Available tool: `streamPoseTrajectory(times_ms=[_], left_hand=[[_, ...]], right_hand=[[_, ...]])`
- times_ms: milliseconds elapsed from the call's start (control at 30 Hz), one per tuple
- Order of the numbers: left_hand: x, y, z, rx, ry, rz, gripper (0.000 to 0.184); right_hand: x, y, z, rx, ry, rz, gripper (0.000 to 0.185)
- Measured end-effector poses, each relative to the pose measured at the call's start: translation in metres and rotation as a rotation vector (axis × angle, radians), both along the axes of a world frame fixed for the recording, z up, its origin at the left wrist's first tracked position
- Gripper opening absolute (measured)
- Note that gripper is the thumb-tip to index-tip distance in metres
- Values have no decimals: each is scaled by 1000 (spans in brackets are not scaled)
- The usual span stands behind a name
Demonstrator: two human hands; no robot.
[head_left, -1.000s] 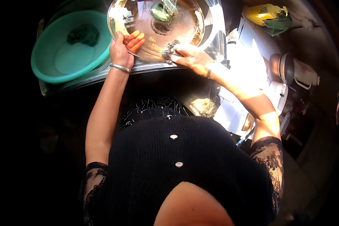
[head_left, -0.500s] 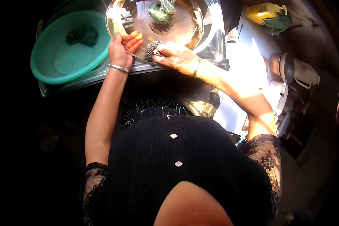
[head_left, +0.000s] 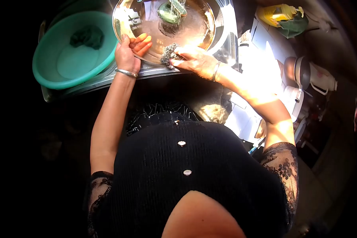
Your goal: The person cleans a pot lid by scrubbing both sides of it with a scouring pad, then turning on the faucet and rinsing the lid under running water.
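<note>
A large shiny metal basin (head_left: pixel 154 35) is tilted over the sink, its rim nearest me. My left hand (head_left: pixel 131 51) grips that rim at its left, thumb outside and fingers over the inner surface. Pinched in my right hand (head_left: pixel 196 60) is a grey metal scourer (head_left: pixel 170 54), pressed on the near rim to the right of my left hand. Water streams down onto a green round thing (head_left: pixel 169 13) at the far part of the basin; whether it lies inside or is reflected I cannot tell.
A green plastic tub (head_left: pixel 73 79) with a dark cloth (head_left: pixel 87 37) stands left on the metal sink edge (head_left: pixel 103 79). At the right are a white tiled surface (head_left: pixel 261 59), a yellow bottle (head_left: pixel 275 15), a pan (head_left: pixel 301 73) and a white jug (head_left: pixel 323 78).
My right hand with the scourer moved left along the rim, then slightly back to the right. My left hand keeps its hold, and the basin has shifted only a little.
</note>
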State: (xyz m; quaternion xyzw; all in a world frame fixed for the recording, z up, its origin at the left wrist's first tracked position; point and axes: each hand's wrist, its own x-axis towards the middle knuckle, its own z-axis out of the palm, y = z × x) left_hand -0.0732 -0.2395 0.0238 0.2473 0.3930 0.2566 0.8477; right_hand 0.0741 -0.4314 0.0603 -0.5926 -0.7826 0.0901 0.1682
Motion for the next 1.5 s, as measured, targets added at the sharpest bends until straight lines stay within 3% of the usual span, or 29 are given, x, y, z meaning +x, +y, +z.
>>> streamPoseTrajectory(times_ms=[67, 133, 200, 267, 333, 400, 500, 533, 600, 800, 900, 933, 1000, 1133, 1267, 1300, 1333, 1500], left_hand=[[0, -2, 4, 12, 13, -5, 33], [2, -5, 12, 45, 57, -14, 35], [2, -6, 12, 43, 66, -7, 35], [3, -4, 8, 32, 47, 2, 34], [1, -1, -2, 8, 4, 10, 32], [3, -3, 1, 9, 3, 13, 32], [1, -2, 0, 4, -8, 12, 31], [1, -2, 0, -1, -15, 12, 30], [2, -4, 1, 6, -8, 14, 29], [2, -1, -2, 7, -2, -3, 28], [2, 0, -1, -4, -6, -10, 28], [2, -1, 0, -12, -10, -10, 28], [3, -1, 1, -16, -8, -7, 28], [3, -4, 4, -5, -3, 10, 27], [1, -5, 8, 22, 31, -6, 30], [3, -5, 9, 31, 44, -14, 32], [3, -4, 8, 31, 38, -15, 32], [3, -5, 10, 35, 21, 1, 28]], right_hand=[[26, -22, -9, 71, -72, -12, 35], [38, -40, -1, -258, -293, -141, 39], [35, -41, -1, -348, -168, -158, 39], [15, -27, -9, -141, -134, -99, 38], [-11, 10, 6, -219, -24, -2, 41], [-12, 15, 6, -136, -14, -2, 40], [23, -24, -15, -26, 4, -109, 35], [29, -32, 9, -221, -200, -163, 35], [37, -50, 9, -175, -199, -226, 34], [-9, 11, -6, 29, 33, 8, 37], [-7, 30, -5, 174, 93, -120, 40], [3, 35, -3, 71, 19, -227, 41], [25, 46, -14, 307, 27, -355, 41], [34, 42, -18, 281, 79, -290, 49], [40, 15, -28, 278, 8, -460, 34], [43, 6, -28, 72, 15, -669, 36], [55, 4, -39, 73, -72, -818, 40], [99, 26, -47, -75, -52, -1131, 40]])
